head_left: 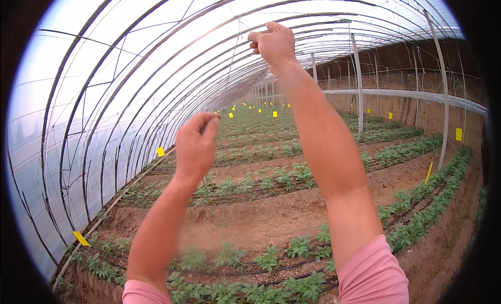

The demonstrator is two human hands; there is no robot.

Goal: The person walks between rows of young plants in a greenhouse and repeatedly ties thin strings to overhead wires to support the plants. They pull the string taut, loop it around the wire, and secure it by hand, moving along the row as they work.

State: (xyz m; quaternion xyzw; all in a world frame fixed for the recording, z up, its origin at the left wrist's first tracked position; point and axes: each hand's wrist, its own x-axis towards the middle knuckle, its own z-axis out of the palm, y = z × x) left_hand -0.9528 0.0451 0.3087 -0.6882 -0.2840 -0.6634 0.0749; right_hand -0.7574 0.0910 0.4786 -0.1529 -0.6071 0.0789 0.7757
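My right hand (274,43) is raised high, its fingers closed in a pinch on a thin string. A short length runs from those fingertips to a small knot or loop up by the overhead wires. From there the string (230,74) hangs down toward my left hand (195,142), which is lower and closer to me. Thumb and forefinger of that hand are pressed together where the string seems to end, though the strand is too fine there to follow fully. Both arms reach forward from pink sleeves.
Dark curved hoops (94,69) carry clear film overhead and down the left. Rows of green plants (229,254) grow in brown soil with black drip hoses. Yellow cards (275,114) hang about. Pale posts (357,84) stand on the right before an earthen wall (412,108).
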